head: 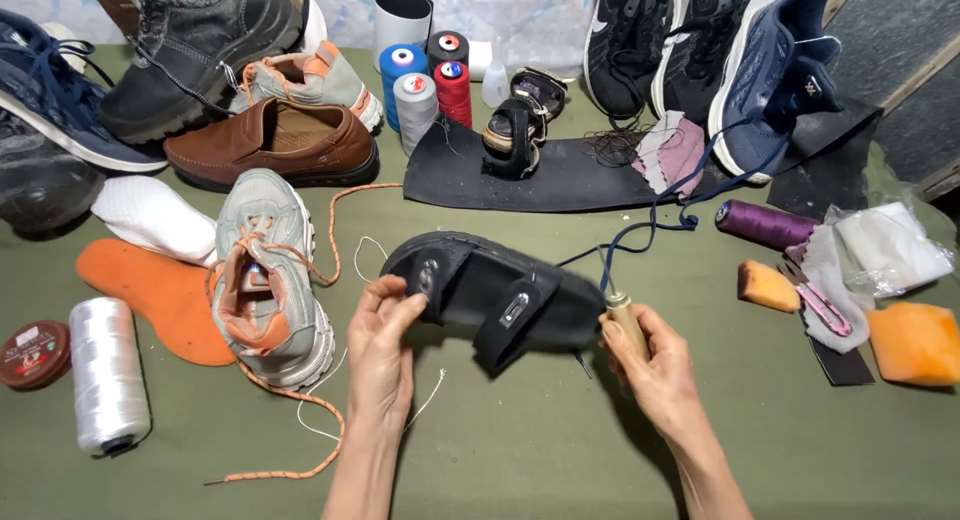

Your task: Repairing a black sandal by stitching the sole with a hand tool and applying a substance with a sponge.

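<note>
A black strapped sandal [490,295] is held just above the green table, lying across the middle of the view. My left hand [383,345] pinches its toe end between thumb and fingers. My right hand [650,360] grips a wooden-handled awl [625,315] at the sandal's heel end, its metal tip against the sole's edge. A thin white thread [370,250] trails from under the sandal across the table.
A grey and orange sneaker [270,280], an orange insole [160,290] and a white thread spool [105,375] lie left. Thread cones [415,105], a second black sandal [515,130] and a rubber sheet [560,175] sit behind. Sponges [915,340], a purple spool [765,223] lie right.
</note>
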